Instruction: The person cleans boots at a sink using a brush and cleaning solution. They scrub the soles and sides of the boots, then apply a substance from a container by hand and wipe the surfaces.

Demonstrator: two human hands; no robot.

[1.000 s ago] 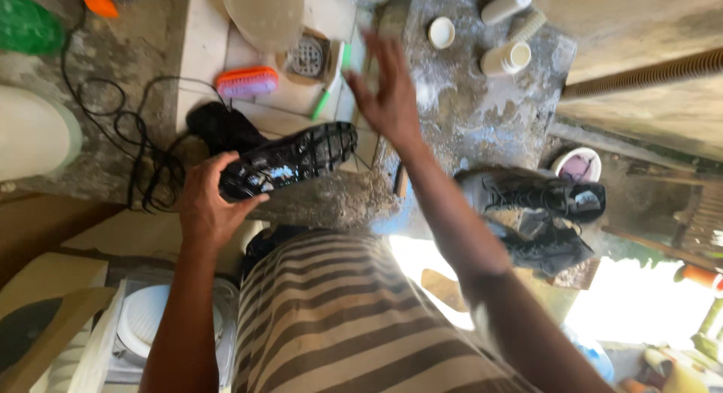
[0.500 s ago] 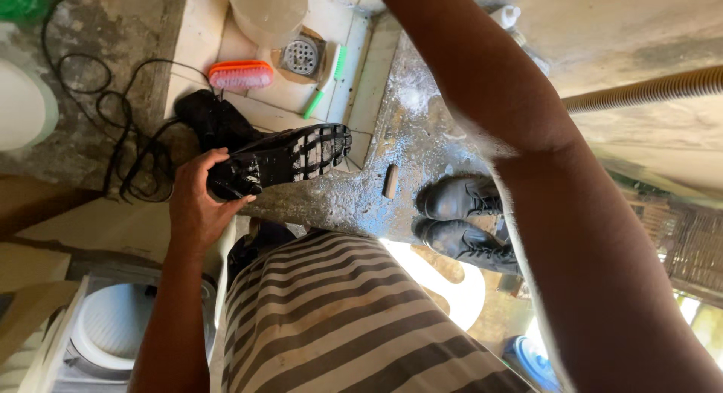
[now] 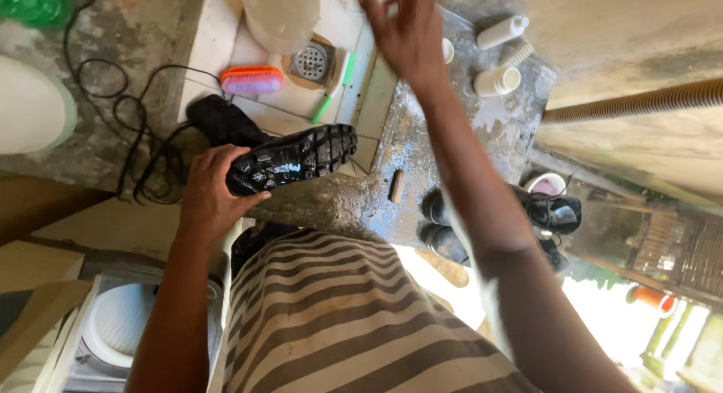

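Observation:
My left hand [image 3: 209,193] grips a wet black boot [image 3: 290,158], held sole up so its lugged tread shows. The boot hangs over the tiled washing area. My right hand [image 3: 405,30] is raised far forward near the top of the view, fingers spread, holding nothing. It hovers above the wet concrete ledge [image 3: 452,129], close to a white bottle cap [image 3: 447,50] and a green toothbrush [image 3: 331,91]. An orange-backed scrub brush [image 3: 252,79] lies on the tiles left of the floor drain [image 3: 310,60].
A pair of black boots [image 3: 542,208] stands at the right by the ledge. White plastic bottles [image 3: 501,58] lie on the concrete. A black cable [image 3: 128,129] coils at left. A pale bucket [image 3: 280,12] stands at the top, and a ribbed hose [image 3: 640,103] runs right.
My right arm swung up close across the view, then stretched out forward again, with its hand now further up. The boot in my left hand stayed about where it was.

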